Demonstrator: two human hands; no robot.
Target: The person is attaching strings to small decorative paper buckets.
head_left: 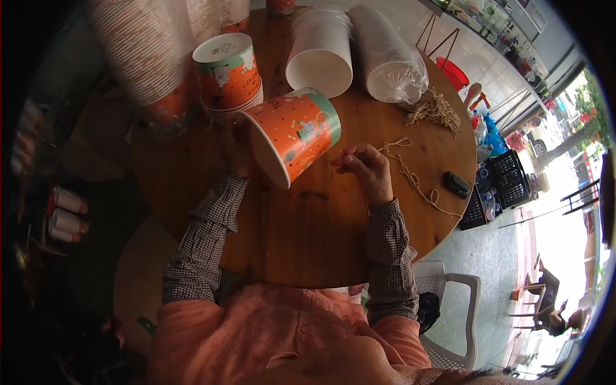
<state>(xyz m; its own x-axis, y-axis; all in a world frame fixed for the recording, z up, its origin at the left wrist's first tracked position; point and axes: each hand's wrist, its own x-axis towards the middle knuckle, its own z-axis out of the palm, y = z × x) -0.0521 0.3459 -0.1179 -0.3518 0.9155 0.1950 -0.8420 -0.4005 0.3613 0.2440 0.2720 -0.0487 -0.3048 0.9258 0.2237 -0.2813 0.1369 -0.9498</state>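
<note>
An orange paper tub (pixel 282 131) with a green band and printed cartoon figures is tilted on its side above the round wooden table. Its wide rim faces left and down. My left hand (pixel 239 151) holds it at the rim, with the fingers mostly in shadow or hidden behind the tub. Just right of the tub, apart from it, my right hand (pixel 367 168) is raised with thumb and fingers pinched together. Anything between those fingertips is too small to make out. Behind the held tub stands a short upside-down stack of matching tubs (pixel 228 77).
Tall bagged stacks of tubs (pixel 138 58) rise at the left. White tubs (pixel 321 64) and a plastic-wrapped white stack (pixel 391 70) lie at the back. Loose string (pixel 417 179), a string bundle (pixel 433 112) and a small black object (pixel 456 185) lie on the right. A chair (pixel 462 308) stands nearby.
</note>
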